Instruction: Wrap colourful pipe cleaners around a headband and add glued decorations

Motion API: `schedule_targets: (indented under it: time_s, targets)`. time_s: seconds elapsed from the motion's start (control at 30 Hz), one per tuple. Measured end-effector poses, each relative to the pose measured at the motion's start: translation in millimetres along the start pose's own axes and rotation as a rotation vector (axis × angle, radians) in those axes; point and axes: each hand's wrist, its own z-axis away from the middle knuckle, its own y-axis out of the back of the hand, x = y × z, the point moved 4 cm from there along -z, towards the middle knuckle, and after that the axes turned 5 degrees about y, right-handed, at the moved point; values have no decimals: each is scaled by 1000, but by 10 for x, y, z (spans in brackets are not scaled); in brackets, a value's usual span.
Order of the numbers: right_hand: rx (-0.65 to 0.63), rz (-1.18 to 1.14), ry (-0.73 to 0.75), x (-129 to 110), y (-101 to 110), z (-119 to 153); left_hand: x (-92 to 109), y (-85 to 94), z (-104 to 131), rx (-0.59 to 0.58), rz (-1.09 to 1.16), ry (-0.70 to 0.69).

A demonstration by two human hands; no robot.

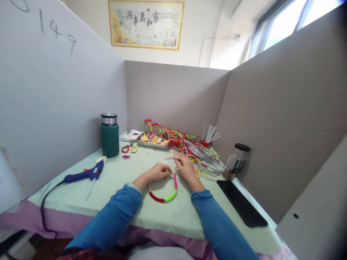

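A hoop wrapped in pipe cleaners (164,199), with pink, red, green and magenta sections, lies on the table below my hands. My left hand (159,171) is closed in a pinch at the hoop's upper part, near a small green bit. Just right of it, my right hand (185,168) pinches a thin pale pink pipe cleaner (170,158) whose end sticks out to the left. Fingers hide part of the hoop's top and exactly where the strand meets it.
A blue glue gun (84,176) with its cord lies left, near a green bottle (110,139). At the back are a metal tray (153,145) of pieces and a heap of pipe cleaners (187,142). A clear jar (236,160) and black slab (241,204) sit right. Partitions (176,95) enclose the table.
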Motion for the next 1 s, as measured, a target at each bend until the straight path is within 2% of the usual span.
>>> schedule_targets:
  time_s: [0.13, 0.27, 0.43, 0.77, 0.93, 1.0]
  targets:
    - [-82, 343, -138, 153, -26, 37, 40, -63, 15, -86, -10, -55]
    - [-187, 502, -229, 214, -49, 69, 96, -47, 28, -43, -98, -158]
    - [-225, 521, -217, 190, -40, 72, 131, -26, 44, 42, -226, -195]
    - [-257, 523, -140, 144, -46, 81, 147, 26, 60, 141, -263, -151]
    - [-261, 496, -149, 141, -57, 76, 157, 43, 72, 154, -291, -126]
    - [-225, 477, -151, 160, -36, 41, 137, 42, 60, 149, -298, -110]
